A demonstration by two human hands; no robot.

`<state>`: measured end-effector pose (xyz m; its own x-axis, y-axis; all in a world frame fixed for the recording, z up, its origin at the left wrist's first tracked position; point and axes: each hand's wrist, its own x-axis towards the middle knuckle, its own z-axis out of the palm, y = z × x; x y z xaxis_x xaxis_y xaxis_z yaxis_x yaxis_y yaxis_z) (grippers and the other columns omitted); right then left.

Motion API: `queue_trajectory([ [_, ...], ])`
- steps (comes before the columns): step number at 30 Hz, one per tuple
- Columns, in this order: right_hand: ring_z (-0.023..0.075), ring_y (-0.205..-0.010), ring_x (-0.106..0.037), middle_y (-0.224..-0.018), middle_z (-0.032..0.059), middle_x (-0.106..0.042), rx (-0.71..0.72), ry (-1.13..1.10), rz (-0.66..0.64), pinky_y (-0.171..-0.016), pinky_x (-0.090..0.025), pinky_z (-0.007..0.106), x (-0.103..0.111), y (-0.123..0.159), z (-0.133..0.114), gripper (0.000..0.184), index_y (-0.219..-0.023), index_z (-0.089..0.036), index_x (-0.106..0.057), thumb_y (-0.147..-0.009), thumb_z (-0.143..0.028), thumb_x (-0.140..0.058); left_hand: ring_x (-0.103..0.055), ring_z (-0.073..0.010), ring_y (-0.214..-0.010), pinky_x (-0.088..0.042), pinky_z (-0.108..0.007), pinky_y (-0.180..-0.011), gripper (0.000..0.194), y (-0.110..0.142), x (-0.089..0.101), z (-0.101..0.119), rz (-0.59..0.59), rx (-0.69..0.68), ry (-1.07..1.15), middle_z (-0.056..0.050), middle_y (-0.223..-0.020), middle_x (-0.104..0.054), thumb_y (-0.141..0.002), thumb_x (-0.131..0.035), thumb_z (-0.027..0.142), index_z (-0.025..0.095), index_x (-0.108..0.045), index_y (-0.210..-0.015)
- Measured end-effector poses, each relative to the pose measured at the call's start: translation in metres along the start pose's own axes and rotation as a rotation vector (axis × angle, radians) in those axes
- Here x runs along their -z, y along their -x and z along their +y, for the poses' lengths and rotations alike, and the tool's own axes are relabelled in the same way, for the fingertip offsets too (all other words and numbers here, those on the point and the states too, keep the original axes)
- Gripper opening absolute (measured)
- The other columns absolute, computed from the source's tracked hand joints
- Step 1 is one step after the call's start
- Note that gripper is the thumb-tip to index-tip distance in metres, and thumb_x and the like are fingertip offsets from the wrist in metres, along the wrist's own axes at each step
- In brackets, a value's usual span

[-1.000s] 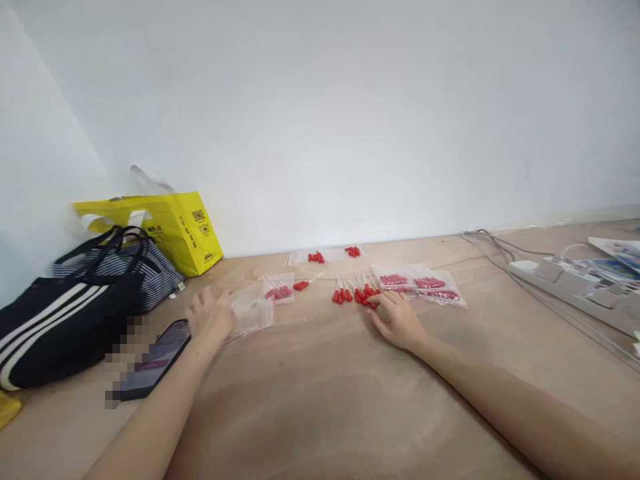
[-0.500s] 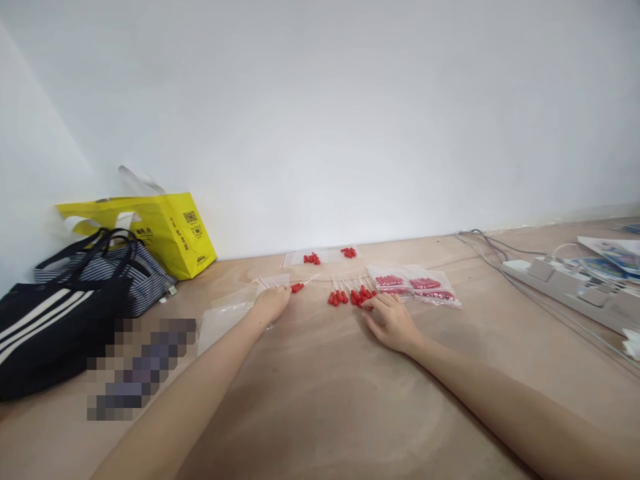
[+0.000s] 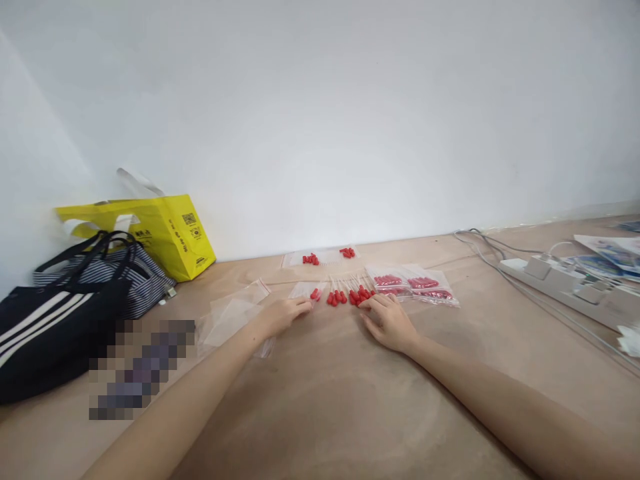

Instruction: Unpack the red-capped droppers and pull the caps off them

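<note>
Sticks [image 3: 336, 299] with red tips lie in two loose clusters at the center of a wooden counter [image 3: 320, 400], between a person's two bare hands. The left hand [image 3: 287, 313] reaches to one small packet [image 3: 303, 289] showing red tips, its fingers close together in a narrow grip; whether they pinch the plastic cannot be told. The right hand [image 3: 387, 321] rests beside the right-hand cluster, fingertips at the red ends, thumb spread apart in an open grip. Two more clusters sit farther back on clear plastic [image 3: 327, 257] near the wall [image 3: 320, 120]. At right, at least two filled bags [image 3: 429, 283] lie flat, overlapping, red tips bunched inside; individual tips are too small to count. Several clear packets [image 3: 227, 323] overlap by the left forearm, their number uncertain. Three carriers, one yellow [image 3: 187, 233], one striped [image 3: 146, 283] and one black [image 3: 60, 333], crowd the far left; one power strip [image 3: 570, 293] with cables [image 3: 493, 243] lies at far right.
</note>
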<state>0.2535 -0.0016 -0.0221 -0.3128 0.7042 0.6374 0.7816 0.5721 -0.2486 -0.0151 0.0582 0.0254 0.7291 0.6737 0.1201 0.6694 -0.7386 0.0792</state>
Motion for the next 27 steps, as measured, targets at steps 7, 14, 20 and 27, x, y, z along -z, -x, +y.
queue_trajectory([
  [7, 0.0171, -0.077, -0.052, -0.081, 0.0043, -0.061, 0.002, -0.003, -0.001, -0.070, -0.030, 0.031, -0.001, 0.001, 0.002, 0.010, -0.084, -0.019, -0.053, -0.078, -0.021, -0.046, -0.053, -0.0164, -0.096, -0.039, -0.026, -0.081, 0.022, 0.005, 0.000, 0.023, -0.037, -0.103, 0.011, -0.003, -0.110, -0.056, -0.086, -0.033, 0.025, 0.021, -0.054, -0.094],
  [14, 0.0166, -0.078, -0.049, -0.078, 0.0036, -0.059, 0.042, 0.049, -0.020, -0.070, -0.029, 0.030, -0.008, -0.016, -0.005, 0.013, -0.082, -0.019, -0.059, -0.078, -0.017, -0.046, -0.055, -0.0199, -0.091, -0.041, -0.033, -0.083, 0.033, 0.045, 0.023, -0.005, 0.124, 0.217, -0.087, -0.007, -0.094, -0.061, -0.085, -0.029, 0.035, 0.017, -0.057, -0.091],
  [20, 0.0174, -0.086, -0.047, -0.096, 0.0045, -0.055, 0.119, 0.185, -0.170, -0.068, -0.028, 0.030, -0.035, -0.059, -0.024, 0.031, -0.105, -0.027, -0.055, -0.080, -0.014, -0.042, -0.041, -0.0220, -0.117, -0.033, -0.034, -0.096, 0.050, 0.083, 0.016, -0.023, -0.013, 0.298, -0.062, -0.007, -0.127, -0.046, -0.079, -0.039, 0.048, 0.019, -0.045, -0.120],
  [27, 0.0197, -0.090, -0.043, -0.095, 0.0072, -0.055, 0.276, 0.331, -0.295, -0.070, -0.026, 0.033, -0.055, -0.085, -0.035, 0.016, -0.084, -0.019, -0.060, -0.075, -0.013, -0.048, -0.051, -0.0256, -0.104, -0.037, -0.040, -0.090, 0.036, 0.080, 0.014, -0.043, 0.266, 0.491, -0.310, -0.011, -0.113, -0.056, -0.081, -0.036, 0.036, 0.016, -0.056, -0.103],
])
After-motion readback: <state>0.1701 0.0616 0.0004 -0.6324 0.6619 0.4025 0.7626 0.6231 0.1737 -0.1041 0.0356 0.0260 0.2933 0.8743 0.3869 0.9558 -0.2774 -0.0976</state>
